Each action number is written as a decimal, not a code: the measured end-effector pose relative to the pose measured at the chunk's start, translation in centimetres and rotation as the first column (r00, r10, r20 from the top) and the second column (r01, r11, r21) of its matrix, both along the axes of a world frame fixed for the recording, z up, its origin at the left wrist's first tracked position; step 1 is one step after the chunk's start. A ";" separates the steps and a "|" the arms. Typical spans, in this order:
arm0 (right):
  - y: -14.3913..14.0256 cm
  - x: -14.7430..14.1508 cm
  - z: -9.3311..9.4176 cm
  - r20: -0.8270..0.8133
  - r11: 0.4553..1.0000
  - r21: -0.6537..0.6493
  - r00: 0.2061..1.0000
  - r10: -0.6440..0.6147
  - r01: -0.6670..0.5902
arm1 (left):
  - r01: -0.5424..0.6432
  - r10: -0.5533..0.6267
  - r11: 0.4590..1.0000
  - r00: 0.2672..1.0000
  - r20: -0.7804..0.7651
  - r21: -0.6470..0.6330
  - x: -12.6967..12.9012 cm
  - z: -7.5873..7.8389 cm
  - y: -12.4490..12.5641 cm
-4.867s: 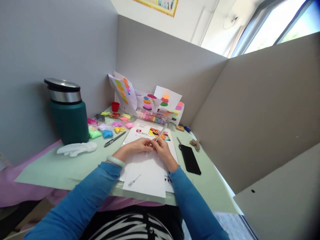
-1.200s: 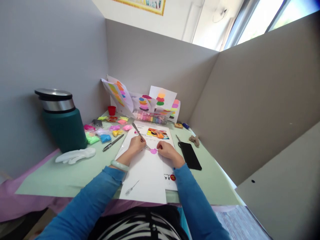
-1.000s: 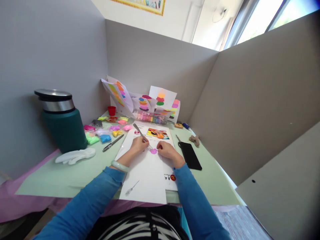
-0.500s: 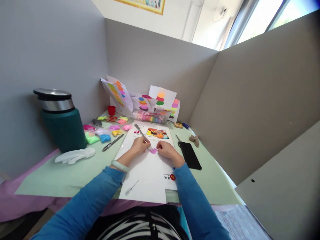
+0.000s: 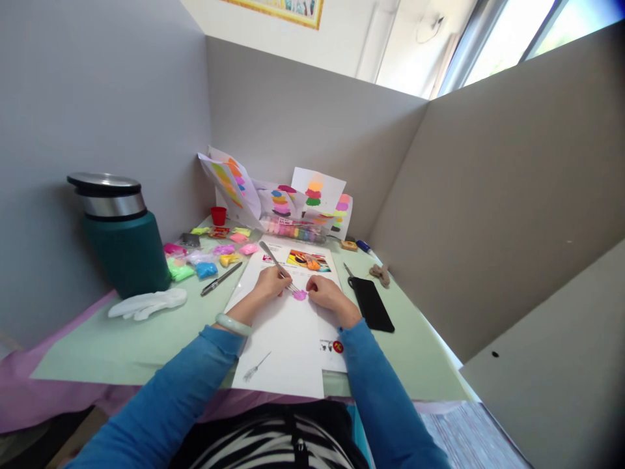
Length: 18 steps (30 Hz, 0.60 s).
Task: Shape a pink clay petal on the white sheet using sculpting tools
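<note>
The person's left hand (image 5: 270,283) grasps a metal fork (image 5: 269,253), its tines down on a small pink piece of soft material (image 5: 299,296). That piece lies between the two hands on white paper (image 5: 278,345), in the middle of a pale green tabletop (image 5: 415,365). The right hand (image 5: 326,293) is curled at the piece's right edge; whether its fingers pinch it, I cannot tell. To the left are a pen (image 5: 221,279), colourful packets (image 5: 206,270) and a teal bottle (image 5: 124,254); a flat black object (image 5: 372,305) lies to the right.
</note>
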State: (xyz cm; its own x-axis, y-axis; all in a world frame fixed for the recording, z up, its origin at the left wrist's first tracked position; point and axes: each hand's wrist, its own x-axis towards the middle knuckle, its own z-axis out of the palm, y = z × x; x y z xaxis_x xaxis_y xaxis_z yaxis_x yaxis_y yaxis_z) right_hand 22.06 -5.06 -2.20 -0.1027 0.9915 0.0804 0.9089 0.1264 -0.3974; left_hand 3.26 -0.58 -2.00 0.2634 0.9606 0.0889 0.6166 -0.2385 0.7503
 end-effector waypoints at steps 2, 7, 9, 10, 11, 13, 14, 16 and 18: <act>0.0 0.0 0.0 0.003 1.000 0.001 1.000 -0.002 0.002 | 0.027 -0.027 1.000 0.999 -0.024 0.012 0.3 -0.2 -0.1; 0.0 0.1 -0.1 -0.002 1.000 0.001 1.000 0.010 -0.010 | -0.047 0.049 0.999 0.997 -0.067 0.018 -0.4 0.1 0.5; 0.0 0.1 0.0 -0.010 1.000 0.002 1.000 0.008 -0.008 | -0.081 0.082 0.996 0.995 -0.051 0.021 -0.8 0.3 0.6; -0.1 0.1 0.0 -0.012 1.000 0.001 1.000 0.007 -0.007 | -0.083 0.083 0.996 0.996 -0.035 0.017 -0.9 0.3 0.5; -0.1 0.0 0.0 -0.013 1.000 -0.001 1.000 0.007 -0.007 | -0.074 0.074 0.997 0.997 -0.018 0.009 -0.8 0.4 0.4; -0.1 0.0 0.0 -0.010 1.000 -0.008 1.000 0.006 -0.006 | -0.032 0.032 0.999 0.999 0.000 -0.005 -0.4 0.4 0.0; -0.1 0.0 0.0 -0.007 1.000 -0.008 1.000 0.005 -0.005 | -0.012 0.012 1.000 1.000 -0.005 -0.003 -0.1 0.4 -0.2; -0.1 0.0 0.0 -0.002 1.000 -0.010 1.000 -0.002 0.002 | 0.016 -0.015 1.000 0.999 -0.034 0.011 0.4 0.3 -0.5; -0.1 -0.1 0.0 0.000 1.000 -0.012 1.000 -0.009 0.009 | 0.027 -0.026 0.999 0.998 -0.056 0.018 0.5 0.3 -0.6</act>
